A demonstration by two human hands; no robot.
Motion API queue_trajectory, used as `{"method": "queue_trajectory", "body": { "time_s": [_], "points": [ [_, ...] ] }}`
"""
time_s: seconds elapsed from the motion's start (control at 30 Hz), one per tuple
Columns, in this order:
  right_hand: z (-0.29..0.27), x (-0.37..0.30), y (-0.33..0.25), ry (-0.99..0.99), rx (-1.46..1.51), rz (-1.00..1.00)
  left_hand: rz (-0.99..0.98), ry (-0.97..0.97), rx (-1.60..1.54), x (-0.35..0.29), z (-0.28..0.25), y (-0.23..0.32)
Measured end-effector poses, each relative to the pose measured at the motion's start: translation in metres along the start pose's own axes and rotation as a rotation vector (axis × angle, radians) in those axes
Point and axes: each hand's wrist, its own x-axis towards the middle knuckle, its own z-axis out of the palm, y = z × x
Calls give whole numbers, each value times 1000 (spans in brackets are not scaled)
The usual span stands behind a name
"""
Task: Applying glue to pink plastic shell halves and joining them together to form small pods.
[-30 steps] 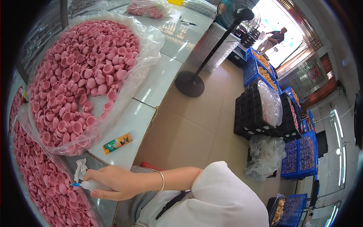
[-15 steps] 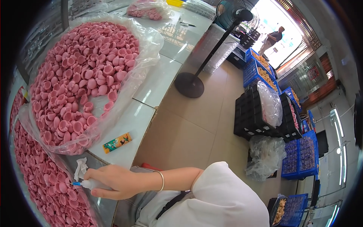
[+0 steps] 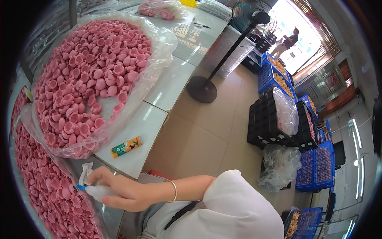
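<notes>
My right hand [image 3: 127, 190], with a bangle on its wrist, is closed around a small white squeeze bottle [image 3: 99, 192] with a blue tip. The tip points left, toward a heap of hollow pink half-shell pieces [image 3: 59, 199] at the lower left. Beside the fingers lies a crumpled white tissue [image 3: 85, 172]. Beyond my hand, a large clear plastic bag [image 3: 161, 51] lies spread open, full of similar pink pieces [image 3: 95, 73]. A small orange and green packet [image 3: 126, 147] rests on the table near it. My left hand does not show.
A black standing fan [image 3: 202, 88] stands on the floor beyond the table edge [image 3: 161, 115]. Black crates [image 3: 262, 119] and blue crates [image 3: 314, 167] line the right side, with clear plastic bags [image 3: 278, 165] among them. A person [image 3: 287, 43] stands at the bright doorway.
My right hand's fingers have lifted and bent more over the bottle, whose tip has shifted slightly up and right. The whole view has shifted a little. The person at the doorway has changed posture.
</notes>
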Motion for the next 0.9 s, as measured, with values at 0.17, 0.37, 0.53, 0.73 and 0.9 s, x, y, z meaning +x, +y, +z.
{"method": "queue_trajectory", "body": {
  "time_s": [0.17, 0.37, 0.53, 0.73, 0.9],
  "points": [
    [27, 3, -13, -255, 426, 89, -47, -201, -179, -15, -39, -65],
    [27, 7, -1, 51, 668, 156, -103, -437, -386, -64, -118, -168],
    [34, 12, 0, 124, 772, 222, -364, -466, -899, -67, -121, -197],
    [25, 11, -22, 150, 298, 65, -251, -524, -849, -63, -136, -223],
    [4, 3, -15, 7, -127, -318, -390, -572, -1065, -59, -119, -204]
  ]
}}
